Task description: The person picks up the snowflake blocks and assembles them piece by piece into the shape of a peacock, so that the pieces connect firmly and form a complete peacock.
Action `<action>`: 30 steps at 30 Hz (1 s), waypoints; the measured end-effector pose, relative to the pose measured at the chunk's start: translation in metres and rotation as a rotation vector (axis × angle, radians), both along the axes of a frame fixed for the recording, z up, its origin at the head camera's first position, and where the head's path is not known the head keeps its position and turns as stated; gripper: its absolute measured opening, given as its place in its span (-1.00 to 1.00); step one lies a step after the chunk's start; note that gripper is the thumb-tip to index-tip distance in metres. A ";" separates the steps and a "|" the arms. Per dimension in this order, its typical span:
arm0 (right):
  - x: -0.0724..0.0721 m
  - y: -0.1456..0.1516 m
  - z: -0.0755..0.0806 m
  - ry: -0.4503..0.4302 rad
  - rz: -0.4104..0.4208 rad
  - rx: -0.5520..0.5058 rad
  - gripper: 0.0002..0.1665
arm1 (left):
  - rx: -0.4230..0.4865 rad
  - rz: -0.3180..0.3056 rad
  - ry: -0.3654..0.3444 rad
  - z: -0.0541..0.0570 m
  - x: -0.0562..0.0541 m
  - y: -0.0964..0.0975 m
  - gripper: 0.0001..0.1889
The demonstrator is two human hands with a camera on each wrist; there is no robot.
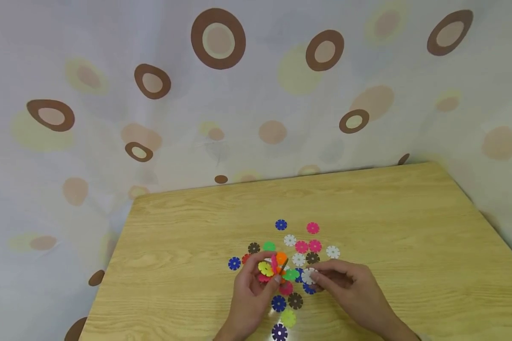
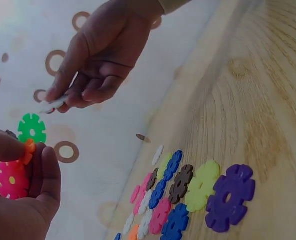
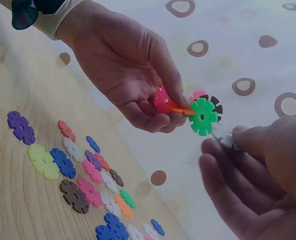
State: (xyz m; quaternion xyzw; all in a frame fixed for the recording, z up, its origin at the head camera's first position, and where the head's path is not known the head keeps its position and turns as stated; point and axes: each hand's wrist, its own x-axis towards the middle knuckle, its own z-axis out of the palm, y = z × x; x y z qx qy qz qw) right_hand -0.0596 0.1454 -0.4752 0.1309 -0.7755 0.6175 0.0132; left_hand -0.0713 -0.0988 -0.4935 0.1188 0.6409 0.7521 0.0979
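Note:
My left hand (image 1: pixel 251 293) pinches a cluster of notched plastic discs joined at their slots, with an orange disc (image 3: pixel 183 110) between thumb and fingers. Yellow (image 1: pixel 265 269), pink (image 2: pixel 11 180), dark and green discs (image 3: pixel 204 117) stick out of it at different angles. Between thumb and fingertips my right hand (image 1: pixel 353 289) holds a single white disc (image 1: pixel 309 276), close beside the green one. Both hands are raised over the table, facing each other.
Loose notched discs lie scattered on the wooden table (image 1: pixel 175 265) under and around the hands, among them a purple disc (image 1: pixel 279 332), a brown disc (image 1: pixel 295 300) and a pink disc (image 1: pixel 313 228). A patterned curtain (image 1: pixel 256 94) hangs behind the table.

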 end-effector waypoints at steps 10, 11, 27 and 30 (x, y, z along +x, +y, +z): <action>-0.005 -0.004 0.004 -0.023 0.011 -0.076 -0.90 | 0.065 0.021 0.089 -0.002 -0.001 0.001 -0.49; -0.005 -0.004 0.004 -0.012 0.013 -0.074 -0.90 | 0.070 0.017 0.098 -0.002 -0.001 0.001 -0.49; -0.003 -0.005 0.004 0.099 0.028 -0.052 -0.81 | 0.076 0.014 0.165 0.000 0.003 0.003 -0.52; -0.003 -0.006 0.003 0.124 0.031 -0.054 -0.80 | 0.081 0.005 0.189 -0.001 0.002 0.003 -0.52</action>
